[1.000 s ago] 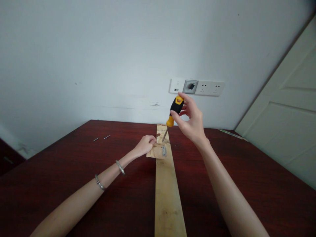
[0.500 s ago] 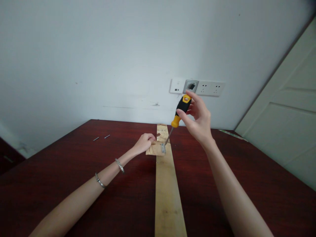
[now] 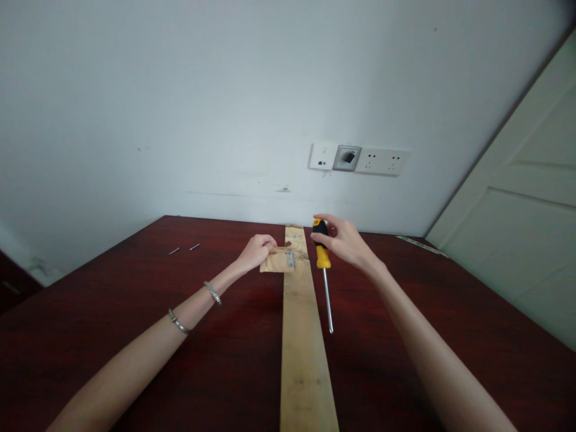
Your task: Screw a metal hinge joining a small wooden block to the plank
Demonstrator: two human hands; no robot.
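Note:
My left hand (image 3: 258, 252) is closed on the left edge of a small wooden board (image 3: 273, 261). A metal hinge (image 3: 290, 259) sits at that board's right end, over a long wooden plank (image 3: 305, 354). Between the thumb and fingers of my right hand (image 3: 344, 240) is a yellow and black screwdriver (image 3: 323, 255). Its shaft points down toward me, just right of the plank, with the tip apart from the hinge. Whether the tip touches the table cannot be made out.
Two screws (image 3: 184, 249) lie on the dark red table (image 3: 216, 360), left of my left hand. Wall sockets (image 3: 378, 161) are behind my right hand. A thin patterned strip (image 3: 422, 245) lies at the table's back right, near a white door (image 3: 522, 210).
My right hand has come down, and the screwdriver has left the hinge, its tip swinging toward me. My left hand and the small board have shifted slightly left and away.

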